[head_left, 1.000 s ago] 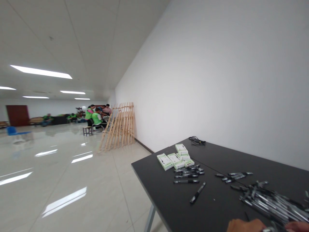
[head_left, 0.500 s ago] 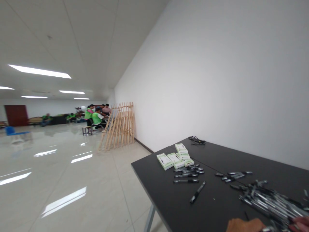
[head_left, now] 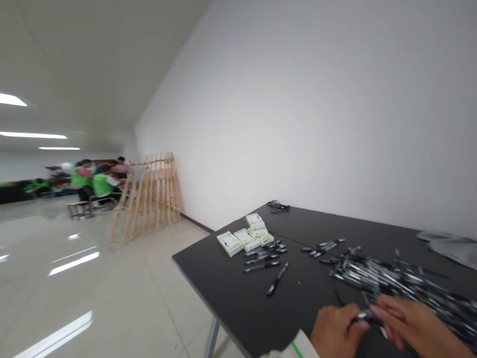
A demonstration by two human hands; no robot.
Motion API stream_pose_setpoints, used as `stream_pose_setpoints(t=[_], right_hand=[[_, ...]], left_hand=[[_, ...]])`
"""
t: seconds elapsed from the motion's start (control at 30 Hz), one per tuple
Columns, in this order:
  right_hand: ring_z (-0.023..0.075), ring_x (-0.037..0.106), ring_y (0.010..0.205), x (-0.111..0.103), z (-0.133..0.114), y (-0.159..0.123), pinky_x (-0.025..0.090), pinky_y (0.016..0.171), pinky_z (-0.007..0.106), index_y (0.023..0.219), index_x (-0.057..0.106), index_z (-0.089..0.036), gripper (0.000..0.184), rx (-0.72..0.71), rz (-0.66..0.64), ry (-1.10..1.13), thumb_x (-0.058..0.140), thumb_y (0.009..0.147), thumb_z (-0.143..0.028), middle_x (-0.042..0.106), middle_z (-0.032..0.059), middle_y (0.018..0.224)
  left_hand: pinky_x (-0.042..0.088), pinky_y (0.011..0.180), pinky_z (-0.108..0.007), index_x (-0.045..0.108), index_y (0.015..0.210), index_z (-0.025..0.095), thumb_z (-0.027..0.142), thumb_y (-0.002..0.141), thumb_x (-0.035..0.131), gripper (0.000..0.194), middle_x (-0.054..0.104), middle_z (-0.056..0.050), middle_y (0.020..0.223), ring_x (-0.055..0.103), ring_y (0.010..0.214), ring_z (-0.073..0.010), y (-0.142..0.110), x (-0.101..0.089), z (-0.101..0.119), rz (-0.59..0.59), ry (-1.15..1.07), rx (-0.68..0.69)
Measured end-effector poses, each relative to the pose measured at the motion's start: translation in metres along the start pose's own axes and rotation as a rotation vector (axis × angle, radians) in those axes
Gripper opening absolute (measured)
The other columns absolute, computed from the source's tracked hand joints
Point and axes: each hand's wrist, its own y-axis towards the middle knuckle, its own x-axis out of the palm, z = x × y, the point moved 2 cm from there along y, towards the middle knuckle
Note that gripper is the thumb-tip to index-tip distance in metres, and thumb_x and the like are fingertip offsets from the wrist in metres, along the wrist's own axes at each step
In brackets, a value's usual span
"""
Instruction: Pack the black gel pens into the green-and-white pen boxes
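My left hand point(head_left: 337, 329) and my right hand point(head_left: 413, 325) meet low at the right, above the black table point(head_left: 231, 293). Both pinch the same black-and-silver pen point(head_left: 367, 315) between their fingertips, the left at one end, the right at the other. Just beyond them spreads a big heap of similar pens point(head_left: 395, 281). A white and green box edge point(head_left: 294, 349) shows under my left wrist.
Several small white-and-green boxes point(head_left: 244, 237) lie at the table's far left with loose pens point(head_left: 266, 256) beside them and one single pen point(head_left: 276, 279) nearer. A black cable point(head_left: 278, 205) lies at the back. Wooden racks point(head_left: 149, 196) lean on the wall; people in green vests point(head_left: 91, 181) sit far off.
The view has swung right and down, so both hands now show more fully. They have come together on one pen at the near edge of the heap.
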Motion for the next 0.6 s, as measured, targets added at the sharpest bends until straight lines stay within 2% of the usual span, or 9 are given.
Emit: stream_pose_setpoints(t=[0.1, 0.2, 0.37, 0.5, 0.6], right_hand=[[0.0243, 0.065, 0.069, -0.01, -0.042, -0.006, 0.047, 0.065, 0.035, 0.075, 0.059, -0.025, 0.036, -0.074, 0.081, -0.087, 0.037, 0.094, -0.046, 0.068, 0.0065, 0.073], [0.0186, 0.059, 0.061, -0.019, -0.064, -0.006, 0.04, 0.06, 0.029, 0.081, 0.052, -0.022, 0.03, -0.088, -0.008, -0.053, 0.034, 0.098, -0.039, 0.062, 0.0014, 0.066], [0.0128, 0.045, 0.052, -0.034, -0.074, -0.004, 0.025, 0.052, 0.026, 0.06, 0.042, -0.019, 0.044, -0.127, -0.04, -0.102, 0.04, 0.098, -0.04, 0.046, -0.0035, 0.054], [0.0128, 0.052, 0.055, -0.039, -0.076, -0.003, 0.032, 0.054, 0.024, 0.078, 0.051, -0.019, 0.028, -0.111, -0.064, 0.049, 0.042, 0.098, -0.036, 0.056, -0.0036, 0.06], [0.0132, 0.054, 0.057, -0.038, -0.079, -0.003, 0.033, 0.056, 0.024, 0.077, 0.051, -0.019, 0.028, -0.126, -0.051, -0.024, 0.042, 0.099, -0.034, 0.059, -0.002, 0.062]], left_hand=[[0.04, 0.064, -0.023, 0.061, 0.089, 0.022, 0.039, 0.096, 0.039, 0.029, 0.065, 0.0, 0.075, 0.061, 0.071, -0.0162, 0.004, -0.006, 0.002, 0.003, -0.067, 0.051], [0.039, 0.061, -0.022, 0.058, 0.089, 0.019, 0.038, 0.098, 0.032, 0.033, 0.061, 0.0, 0.07, 0.056, 0.064, -0.0141, 0.009, -0.01, 0.003, -0.01, -0.139, 0.077], [0.039, 0.06, -0.021, 0.059, 0.089, 0.019, 0.04, 0.097, 0.035, 0.033, 0.059, 0.001, 0.07, 0.055, 0.064, -0.0141, 0.01, -0.015, 0.006, -0.038, -0.206, 0.113], [0.039, 0.06, -0.02, 0.06, 0.09, 0.019, 0.04, 0.098, 0.035, 0.034, 0.058, 0.002, 0.067, 0.053, 0.061, -0.0131, 0.01, -0.018, 0.009, -0.044, -0.232, 0.125], [0.039, 0.059, -0.02, 0.059, 0.086, 0.019, 0.041, 0.097, 0.036, 0.034, 0.057, 0.002, 0.066, 0.053, 0.06, -0.0129, 0.009, -0.018, 0.009, -0.034, -0.236, 0.127]])
